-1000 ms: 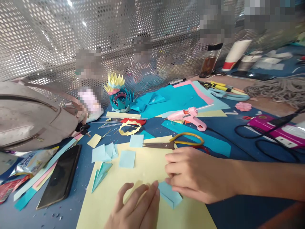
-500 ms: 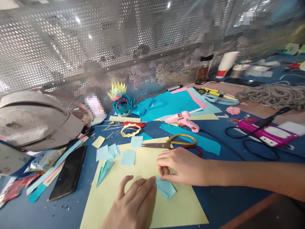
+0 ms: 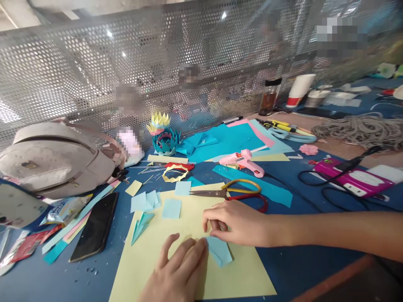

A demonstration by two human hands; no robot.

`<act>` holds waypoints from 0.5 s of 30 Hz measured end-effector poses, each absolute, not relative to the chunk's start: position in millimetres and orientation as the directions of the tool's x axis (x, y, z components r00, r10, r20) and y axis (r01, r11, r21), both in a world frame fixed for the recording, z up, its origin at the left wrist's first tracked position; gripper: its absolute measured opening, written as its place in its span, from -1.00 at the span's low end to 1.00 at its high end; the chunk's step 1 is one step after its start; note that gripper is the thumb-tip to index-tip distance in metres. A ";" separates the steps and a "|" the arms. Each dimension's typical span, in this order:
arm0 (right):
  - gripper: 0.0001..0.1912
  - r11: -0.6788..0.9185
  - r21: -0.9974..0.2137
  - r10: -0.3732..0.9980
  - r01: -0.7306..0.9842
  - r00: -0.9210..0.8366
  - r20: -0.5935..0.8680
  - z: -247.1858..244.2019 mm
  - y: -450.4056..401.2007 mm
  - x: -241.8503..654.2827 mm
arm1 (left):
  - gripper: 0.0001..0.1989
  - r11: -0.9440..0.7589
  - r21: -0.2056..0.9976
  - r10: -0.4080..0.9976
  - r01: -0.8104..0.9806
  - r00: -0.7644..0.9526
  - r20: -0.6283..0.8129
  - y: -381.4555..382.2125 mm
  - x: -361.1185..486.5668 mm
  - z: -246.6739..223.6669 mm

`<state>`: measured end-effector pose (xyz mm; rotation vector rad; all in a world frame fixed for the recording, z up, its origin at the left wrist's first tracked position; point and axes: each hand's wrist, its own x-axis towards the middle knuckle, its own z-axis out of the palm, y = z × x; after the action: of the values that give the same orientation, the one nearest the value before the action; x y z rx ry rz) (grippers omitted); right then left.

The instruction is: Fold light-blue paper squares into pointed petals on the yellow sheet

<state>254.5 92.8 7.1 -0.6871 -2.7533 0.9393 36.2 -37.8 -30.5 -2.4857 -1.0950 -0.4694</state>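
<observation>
A small light-blue paper piece (image 3: 220, 251), partly folded with a crease across it, lies on a pale yellow sheet (image 3: 239, 279). My left hand (image 3: 176, 266) rests flat at its left edge, fingers stretched out and fingertips touching the paper. My right hand (image 3: 229, 220) curls over the top edge, with thumb and finger pinched at the paper; the exact contact is partly hidden. Left of them lie a flat light-blue square (image 3: 171, 209), a stack of similar squares (image 3: 143, 201) and a folded blue-green paper piece (image 3: 141, 226).
Scissors (image 3: 217, 193) with yellow and red handles lie behind my right hand. Beyond are a pink glue gun (image 3: 241, 160), blue paper sheets (image 3: 229, 138) and a paper lotus-like model (image 3: 165, 142). A phone (image 3: 94, 226) and backpack (image 3: 53, 155) are left, a purple power strip (image 3: 352, 176) right.
The right hand's fingers have shifted slightly left along the paper's top edge. The left hand stays in place on the paper. The whole view has tilted up a little.
</observation>
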 end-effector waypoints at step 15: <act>-0.86 0.665 -0.743 0.219 0.072 -0.970 0.102 -0.1 113.1 261.0 | -0.57 -0.706 -0.132 0.508 0.695 0.628 0.589 -23.9 34.5 -43.8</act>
<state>261.0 113.1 -0.1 -0.2382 -2.6965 1.1916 34.5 -23.9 -43.8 -2.5051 -0.9627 -0.7507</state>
